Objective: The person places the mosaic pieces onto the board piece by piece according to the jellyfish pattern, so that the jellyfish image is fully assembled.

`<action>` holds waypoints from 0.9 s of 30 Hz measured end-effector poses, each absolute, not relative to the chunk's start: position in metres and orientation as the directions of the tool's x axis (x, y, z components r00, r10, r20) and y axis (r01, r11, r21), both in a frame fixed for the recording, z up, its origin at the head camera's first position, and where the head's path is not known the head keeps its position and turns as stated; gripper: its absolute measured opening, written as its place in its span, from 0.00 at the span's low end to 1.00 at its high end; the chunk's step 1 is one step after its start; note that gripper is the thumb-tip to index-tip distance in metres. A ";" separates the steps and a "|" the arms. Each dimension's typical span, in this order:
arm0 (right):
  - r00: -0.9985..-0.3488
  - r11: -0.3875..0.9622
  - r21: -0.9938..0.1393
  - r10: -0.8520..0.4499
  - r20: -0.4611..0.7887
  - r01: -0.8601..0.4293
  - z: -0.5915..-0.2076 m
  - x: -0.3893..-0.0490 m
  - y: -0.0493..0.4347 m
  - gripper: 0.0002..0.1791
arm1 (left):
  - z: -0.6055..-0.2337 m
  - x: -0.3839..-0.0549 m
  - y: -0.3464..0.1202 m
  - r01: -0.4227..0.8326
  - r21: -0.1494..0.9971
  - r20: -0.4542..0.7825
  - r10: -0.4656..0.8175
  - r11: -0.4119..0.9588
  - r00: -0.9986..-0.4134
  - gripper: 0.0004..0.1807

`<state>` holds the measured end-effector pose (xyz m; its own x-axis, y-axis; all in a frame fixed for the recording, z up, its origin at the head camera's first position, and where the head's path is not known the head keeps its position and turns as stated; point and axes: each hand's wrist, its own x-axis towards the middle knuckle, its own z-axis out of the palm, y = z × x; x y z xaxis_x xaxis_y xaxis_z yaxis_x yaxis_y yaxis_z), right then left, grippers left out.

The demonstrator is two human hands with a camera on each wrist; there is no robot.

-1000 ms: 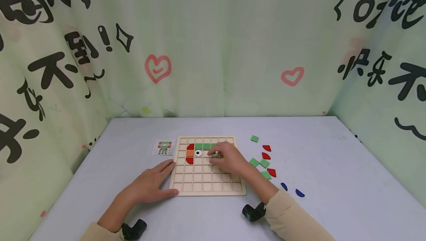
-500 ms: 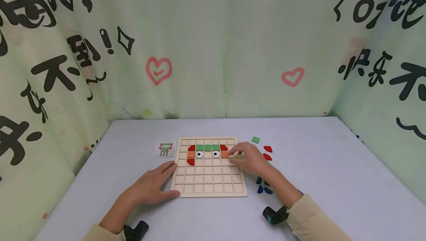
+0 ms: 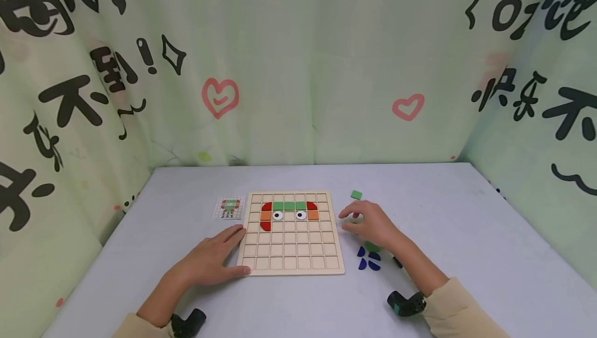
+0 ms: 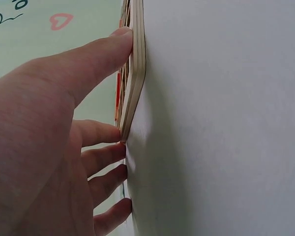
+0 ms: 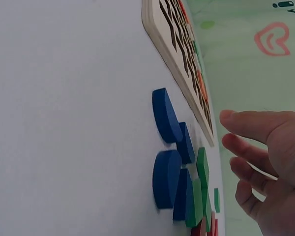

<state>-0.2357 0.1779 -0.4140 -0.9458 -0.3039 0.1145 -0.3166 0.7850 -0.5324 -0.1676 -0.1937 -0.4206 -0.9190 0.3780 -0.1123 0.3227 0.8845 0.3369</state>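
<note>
A wooden grid board [image 3: 291, 251] lies mid-table. My left hand [image 3: 212, 259] rests against its left side, thumb at the near corner and fingers along the edge. In the left wrist view the left thumb [image 4: 101, 56] touches the board's rim. Set in the grid are a row of green squares [image 3: 289, 206], red rounded pieces [image 3: 265, 226], orange squares [image 3: 313, 215] and two eye pieces [image 3: 278, 215]. My right hand [image 3: 375, 226] hovers right of the board, fingers bent loosely, nothing between thumb and fingertips. It hides some loose pieces beneath in the head view.
Loose blue pieces [image 5: 166, 179], green pieces [image 5: 202, 167] and red pieces [image 5: 199, 228] lie right of the board. One green square [image 3: 356, 194] sits farther back. A small picture card [image 3: 229, 207] lies left of the board. Printed curtains [image 3: 312, 68] enclose the table.
My right hand has moved from over the board rightward to above the loose pieces. An orange square now shows uncovered beside the right eye piece. My left hand has stayed put.
</note>
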 end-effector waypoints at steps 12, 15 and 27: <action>-0.950 0.796 -0.528 -0.300 0.080 -0.296 -0.422 -0.234 0.206 0.13 | -0.420 -0.168 -0.194 0.319 0.348 -0.114 0.378 0.881 -0.919 0.49; -0.950 0.803 -0.515 -0.301 0.081 -0.299 -0.424 -0.234 0.207 0.14 | -0.420 -0.168 -0.194 0.321 0.348 -0.112 0.379 0.881 -0.919 0.49; -0.949 0.798 -0.520 -0.304 0.085 -0.303 -0.423 -0.233 0.203 0.12 | -0.419 -0.168 -0.193 0.305 0.347 -0.128 0.367 0.887 -0.921 0.50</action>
<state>-0.2334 0.2031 -0.4229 -0.9488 -0.3042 0.0855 -0.3029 0.7985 -0.5203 -0.1675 -0.1927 -0.4193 -0.9214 0.3670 -0.1281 0.3050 0.8869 0.3470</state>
